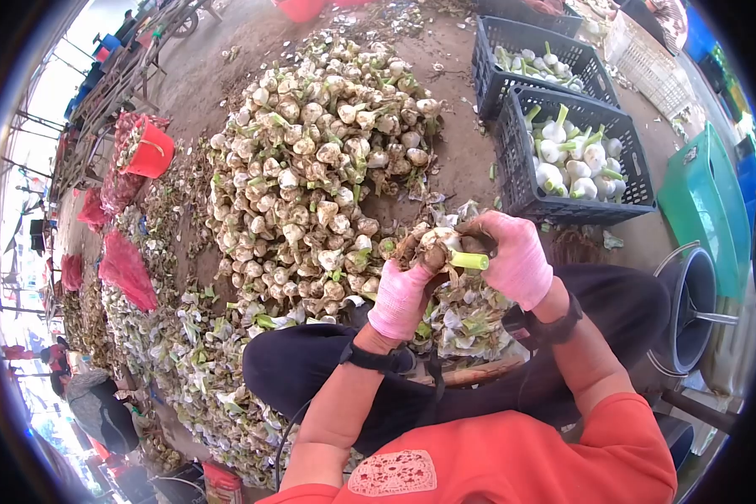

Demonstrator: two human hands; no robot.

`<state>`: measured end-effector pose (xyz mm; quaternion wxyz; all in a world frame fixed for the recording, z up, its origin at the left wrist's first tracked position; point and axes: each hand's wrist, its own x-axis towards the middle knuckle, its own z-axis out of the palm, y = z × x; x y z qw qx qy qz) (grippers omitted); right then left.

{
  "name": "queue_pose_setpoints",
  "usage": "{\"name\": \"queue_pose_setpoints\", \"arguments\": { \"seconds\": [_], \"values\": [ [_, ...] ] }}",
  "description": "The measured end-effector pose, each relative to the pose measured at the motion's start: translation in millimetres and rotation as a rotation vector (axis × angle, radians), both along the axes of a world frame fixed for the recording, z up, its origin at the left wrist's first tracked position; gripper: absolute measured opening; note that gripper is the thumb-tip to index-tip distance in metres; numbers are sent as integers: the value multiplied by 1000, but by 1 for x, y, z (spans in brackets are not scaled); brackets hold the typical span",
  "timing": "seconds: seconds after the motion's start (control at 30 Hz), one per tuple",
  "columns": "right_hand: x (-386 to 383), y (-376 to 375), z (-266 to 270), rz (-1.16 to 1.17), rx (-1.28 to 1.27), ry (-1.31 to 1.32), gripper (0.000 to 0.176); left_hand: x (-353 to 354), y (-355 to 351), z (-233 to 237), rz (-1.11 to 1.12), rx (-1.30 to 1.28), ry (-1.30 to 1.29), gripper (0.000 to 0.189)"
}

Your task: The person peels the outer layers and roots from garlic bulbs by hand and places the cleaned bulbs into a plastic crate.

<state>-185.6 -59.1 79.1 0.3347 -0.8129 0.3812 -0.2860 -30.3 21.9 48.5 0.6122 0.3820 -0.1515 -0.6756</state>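
Observation:
In the head view, a garlic bulb (438, 240) with a cut green stem sits between my two hands, above my lap. My left hand (401, 296), in a pink fingerless glove, is closed around the bulb's lower left side. My right hand (512, 259), gloved the same way, has its fingers curled against the bulb's upper right side, next to the stem. Its fingertips are partly hidden. Beyond my hands rises a large heap of unpeeled garlic (311, 168) with soil and roots on it. Peeled husks (466, 323) lie between my legs.
Black crates (575, 207) with cleaned white garlic stand at the right. Past them are a green tub (704, 197) and a dark bucket (689, 311). Husks (193, 361) cover the ground at left, near a red bucket (150, 149). Another person (101, 412) sits at far left.

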Motion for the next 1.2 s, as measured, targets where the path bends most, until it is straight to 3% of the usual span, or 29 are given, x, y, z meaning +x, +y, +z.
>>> {"name": "queue_pose_setpoints", "arguments": {
  "seconds": [0.07,0.13,0.17,0.23,0.27,0.33,0.4,0.47,0.5,0.53,0.6,0.67,0.7,0.77,0.87,0.93,1.0,1.07,1.13,1.2],
  "values": [
    [1,0,1,-6,0,7,22,3,0,-2,-4,1,-1,46],
    [0,-3,1,-15,1,16,21,7,1,-5,-129,-188,-339,45],
    [-3,-7,1,40,-32,20,20,9,0,-4,-132,-185,-337,45],
    [-6,-12,6,85,-37,64,18,13,-3,11,-292,-45,-6,28],
    [-6,-16,-1,83,-35,65,18,14,-1,9,-294,-43,-5,28],
    [-6,-26,-31,46,-43,243,18,18,5,-7,-471,-66,243,31],
    [-8,-31,-63,-1,92,572,17,22,7,-36,-473,-64,361,39],
    [-20,-26,-80,19,167,682,17,18,9,-39,-347,-290,-605,47],
    [-22,-24,-79,26,172,685,17,20,9,-10,-382,-148,-347,50],
    [-25,-25,-75,38,235,717,21,20,5,-28,-317,-229,-320,55],
    [-33,-28,-70,44,289,750,25,11,2,0,-243,-129,259,37],
    [-39,-30,-69,7,-174,427,37,9,0,-2,-179,-110,175,36],
    [-35,-28,-56,8,-176,427,37,8,-2,-2,-115,-86,92,35],
    [-22,-14,-7,200,190,-69,51,6,-3,-1,-58,-65,31,34],
    [-7,3,4,247,36,-28,57,5,-8,-9,47,-58,-131,29],
    [-3,4,-27,233,-31,-177,56,11,-4,-19,60,29,-88,25],
    [6,5,-38,168,103,-291,56,7,-5,-17,194,114,-100,22],
    [12,9,-47,131,412,-455,54,10,-5,-46,256,41,-324,21],
    [12,7,-53,136,467,-522,53,3,-11,-50,383,-8,-585,22],
    [12,3,-63,68,757,-733,47,2,-9,-47,19,15,-926,28]
  ]
}}
